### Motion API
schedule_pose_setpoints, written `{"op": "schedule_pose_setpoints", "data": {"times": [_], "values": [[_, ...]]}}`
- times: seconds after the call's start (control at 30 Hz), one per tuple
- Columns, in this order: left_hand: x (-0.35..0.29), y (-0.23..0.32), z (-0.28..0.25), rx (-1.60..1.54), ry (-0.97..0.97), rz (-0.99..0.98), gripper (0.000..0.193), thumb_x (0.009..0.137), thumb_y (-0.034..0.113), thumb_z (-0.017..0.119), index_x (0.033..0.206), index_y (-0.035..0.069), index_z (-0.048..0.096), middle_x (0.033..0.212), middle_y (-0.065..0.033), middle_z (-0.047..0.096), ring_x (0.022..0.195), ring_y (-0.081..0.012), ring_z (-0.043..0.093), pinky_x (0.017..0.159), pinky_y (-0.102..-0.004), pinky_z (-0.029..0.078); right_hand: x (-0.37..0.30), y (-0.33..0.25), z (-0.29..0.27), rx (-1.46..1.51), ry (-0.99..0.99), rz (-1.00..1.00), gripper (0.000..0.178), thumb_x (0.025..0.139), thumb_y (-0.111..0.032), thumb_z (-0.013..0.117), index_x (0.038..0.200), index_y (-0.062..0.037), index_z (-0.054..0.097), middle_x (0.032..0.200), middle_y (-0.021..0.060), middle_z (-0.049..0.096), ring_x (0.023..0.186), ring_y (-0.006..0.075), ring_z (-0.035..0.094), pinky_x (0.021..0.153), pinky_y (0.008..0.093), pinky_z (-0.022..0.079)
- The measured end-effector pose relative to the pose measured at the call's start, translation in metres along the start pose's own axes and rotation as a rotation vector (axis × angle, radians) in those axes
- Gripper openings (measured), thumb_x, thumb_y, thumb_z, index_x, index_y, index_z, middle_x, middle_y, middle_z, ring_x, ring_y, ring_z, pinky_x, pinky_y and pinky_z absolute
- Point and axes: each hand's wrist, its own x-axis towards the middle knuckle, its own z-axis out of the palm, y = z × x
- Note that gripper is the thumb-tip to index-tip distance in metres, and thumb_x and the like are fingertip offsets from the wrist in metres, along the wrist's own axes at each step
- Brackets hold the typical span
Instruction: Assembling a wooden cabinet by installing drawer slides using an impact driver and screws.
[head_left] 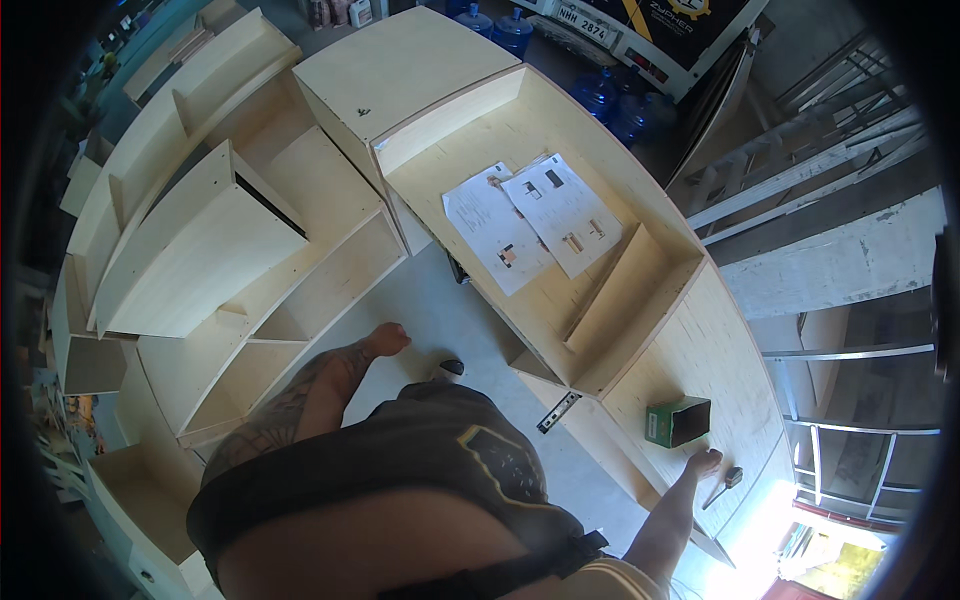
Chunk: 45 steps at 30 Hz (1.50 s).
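Note:
My right hand [706,462] is closed over the pale wooden panel [690,350] at the right, just in front of a small green cardboard box [668,425]. The box lies with its dark open end facing right. What the fingers hold, if anything, is hidden. Right of that hand lies a small dark tool [734,477] with a thin shaft, too small to name surely. My left hand [388,340] hangs over the grey floor beside a wooden shelf unit, its fingers curled in; anything inside them is out of sight.
Printed drawing sheets [565,215] lie in a shallow wooden drawer-like box [450,100] ahead. A metal drawer slide [558,412] sits at its near corner. Unfinished wooden cabinets [200,250] stand left. Blue water jugs [595,92] and metal framing [800,190] are beyond.

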Motion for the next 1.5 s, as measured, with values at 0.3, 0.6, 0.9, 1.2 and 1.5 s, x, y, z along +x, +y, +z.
{"op": "schedule_pose_setpoints", "data": {"times": [0.3, 0.6, 0.9, 1.2, 1.5], "values": [[-0.01, -0.004, -0.054, -0.194, -0.066, -0.146, 0.03, 0.094, 0.031, 0.063, 0.098, 0.003, 0.072, 0.091, -0.0161, 0.073, 0.081, -0.0327, 0.071, 0.076, -0.0439, 0.057, 0.009, 0.015, 0.037, 0.131, 0.253, 0.07, 0.034, 0.091, -0.006, 0.053, 0.122, 0.0007, 0.068, 0.116, 0.0238, 0.069, 0.113, 0.0411, 0.063, 0.101, 0.0495, 0.047], [-0.005, 0.028, -0.016, -0.49, -0.313, -0.243, 0.022, 0.094, 0.025, 0.067, 0.102, 0.005, 0.07, 0.083, -0.0106, 0.071, 0.071, -0.022, 0.068, 0.067, -0.0381, 0.056, -0.028, 0.035, 0.01, 2.491, -0.093, 0.71, 0.033, 0.109, -0.006, 0.049, 0.141, 0.0021, 0.05, 0.106, 0.0124, 0.055, 0.096, 0.0227, 0.057, 0.085, 0.0326, 0.056], [0.068, 0.139, -0.009, -0.21, -0.281, 0.047, 0.029, 0.097, 0.027, 0.064, 0.109, 0.002, 0.071, 0.093, -0.0092, 0.072, 0.08, -0.017, 0.068, 0.074, -0.0322, 0.055, -0.103, 0.031, -0.001, 2.899, -0.365, 0.539, 0.025, 0.101, 0.009, 0.048, 0.126, 0.0067, 0.053, 0.115, 0.0199, 0.055, 0.105, 0.0295, 0.056, 0.091, 0.0383, 0.057], [0.065, 0.147, -0.007, -0.421, -0.38, -0.141, 0.027, 0.099, 0.026, 0.062, 0.116, 0.005, 0.068, 0.096, -0.0049, 0.07, 0.081, -0.0156, 0.066, 0.068, -0.0305, 0.053, -0.124, -0.017, -0.026, 2.463, -0.295, 0.692, 0.028, 0.09, 0.005, 0.05, 0.116, 0.0008, 0.056, 0.098, 0.0123, 0.063, 0.086, 0.023, 0.062, 0.078, 0.0316, 0.06], [0.041, 0.044, 0.0, -0.422, -0.549, -0.173, 0.011, 0.098, 0.013, 0.061, 0.106, 0.009, 0.067, 0.083, -0.0015, 0.065, 0.066, -0.0126, 0.061, 0.054, -0.0279, 0.046, -0.167, -0.123, -0.089, 1.298, -0.313, 0.531, 0.037, 0.099, -0.041, 0.067, 0.109, -0.0057, 0.063, 0.07, -0.0061, 0.045, 0.055, 0.0055, 0.042, 0.047, 0.0233, 0.033]]}}
